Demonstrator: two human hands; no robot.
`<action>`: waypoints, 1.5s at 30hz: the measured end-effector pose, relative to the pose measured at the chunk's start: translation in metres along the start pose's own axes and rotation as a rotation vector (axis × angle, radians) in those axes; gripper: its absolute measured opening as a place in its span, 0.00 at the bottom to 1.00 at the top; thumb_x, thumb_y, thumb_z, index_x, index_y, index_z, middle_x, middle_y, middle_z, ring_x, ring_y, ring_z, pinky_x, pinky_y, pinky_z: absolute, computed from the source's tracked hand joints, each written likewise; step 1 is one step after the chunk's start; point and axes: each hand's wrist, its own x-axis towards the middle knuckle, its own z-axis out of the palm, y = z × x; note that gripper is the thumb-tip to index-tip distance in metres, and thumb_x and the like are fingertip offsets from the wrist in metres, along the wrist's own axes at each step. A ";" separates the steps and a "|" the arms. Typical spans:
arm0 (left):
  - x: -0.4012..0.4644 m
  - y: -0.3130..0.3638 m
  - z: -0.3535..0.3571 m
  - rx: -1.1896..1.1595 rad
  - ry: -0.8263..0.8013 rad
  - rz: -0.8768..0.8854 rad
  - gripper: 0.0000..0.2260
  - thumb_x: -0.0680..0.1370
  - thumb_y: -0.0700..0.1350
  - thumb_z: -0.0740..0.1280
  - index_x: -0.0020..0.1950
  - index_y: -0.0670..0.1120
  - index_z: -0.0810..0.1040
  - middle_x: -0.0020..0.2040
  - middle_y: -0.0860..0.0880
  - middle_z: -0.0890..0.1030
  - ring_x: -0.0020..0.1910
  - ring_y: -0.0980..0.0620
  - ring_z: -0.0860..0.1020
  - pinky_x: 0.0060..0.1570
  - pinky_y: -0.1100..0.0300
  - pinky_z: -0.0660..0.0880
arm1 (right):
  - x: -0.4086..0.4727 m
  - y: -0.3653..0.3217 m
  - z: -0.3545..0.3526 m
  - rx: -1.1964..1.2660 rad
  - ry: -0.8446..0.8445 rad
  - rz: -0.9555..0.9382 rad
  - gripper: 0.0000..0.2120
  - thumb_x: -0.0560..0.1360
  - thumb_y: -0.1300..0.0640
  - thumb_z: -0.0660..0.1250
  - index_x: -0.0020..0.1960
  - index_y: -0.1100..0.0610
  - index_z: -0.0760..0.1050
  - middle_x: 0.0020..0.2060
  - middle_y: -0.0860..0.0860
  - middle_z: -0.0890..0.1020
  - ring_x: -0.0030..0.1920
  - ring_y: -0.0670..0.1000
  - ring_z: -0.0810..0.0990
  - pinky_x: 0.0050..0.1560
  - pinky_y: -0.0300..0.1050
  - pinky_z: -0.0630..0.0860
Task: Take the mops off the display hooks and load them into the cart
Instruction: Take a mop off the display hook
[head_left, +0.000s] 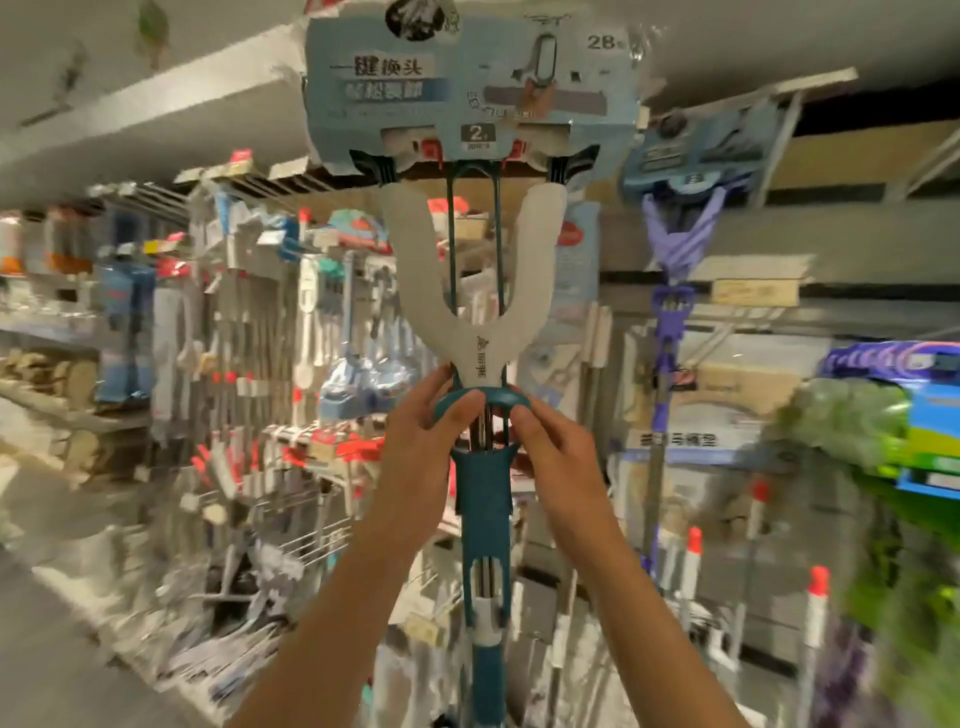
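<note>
Overhead, a pale shelf (156, 98) runs across the top of the view; beneath it the store wall is crowded with hanging kitchen tools and brushes (249, 332), all blurred, and wire racks (306, 525) jut out lower down; to the right hangs a purple mop (672, 291) with its own blue label, and beside it several upright poles with red caps (693, 540); at the far right edge sits a green and blue package (893, 415), too smeared to read. In the middle, the teal mop (480, 499) stands upright in front of all this, its head wrapped in a light blue printed card (467, 83) near the top of the frame, a white Y-shaped fork (475, 332) below it, two thin dark rods running down between the fork's arms; the teal handle continues down between the forearms. The left hand (423, 415) and the right hand (550, 436) reach up on either side of the shaft; both pinch the curved teal pull-ring (483, 400) just under the fork, thumbs in front, fingers curled behind it; the card's upper edge is cut off, so how it hangs cannot be told.
</note>
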 end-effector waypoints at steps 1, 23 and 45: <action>0.003 -0.004 0.014 -0.020 -0.014 -0.007 0.12 0.74 0.43 0.74 0.56 0.54 0.84 0.53 0.51 0.86 0.54 0.52 0.84 0.57 0.54 0.78 | 0.003 -0.003 -0.013 -0.014 0.017 -0.012 0.12 0.83 0.58 0.61 0.58 0.47 0.81 0.49 0.45 0.86 0.49 0.44 0.83 0.50 0.44 0.81; 0.122 -0.066 0.196 -0.129 -0.249 -0.020 0.13 0.78 0.46 0.69 0.62 0.48 0.80 0.56 0.47 0.85 0.58 0.47 0.83 0.63 0.46 0.77 | 0.099 -0.040 -0.171 -0.022 0.332 -0.116 0.14 0.85 0.55 0.57 0.58 0.53 0.81 0.51 0.52 0.86 0.54 0.52 0.84 0.60 0.58 0.78; 0.276 -0.082 0.182 -0.157 -0.367 0.160 0.14 0.82 0.43 0.65 0.68 0.45 0.77 0.57 0.50 0.85 0.56 0.53 0.83 0.52 0.61 0.79 | 0.245 -0.040 -0.143 0.000 0.496 -0.147 0.15 0.84 0.48 0.57 0.54 0.51 0.81 0.46 0.55 0.86 0.45 0.53 0.84 0.47 0.51 0.81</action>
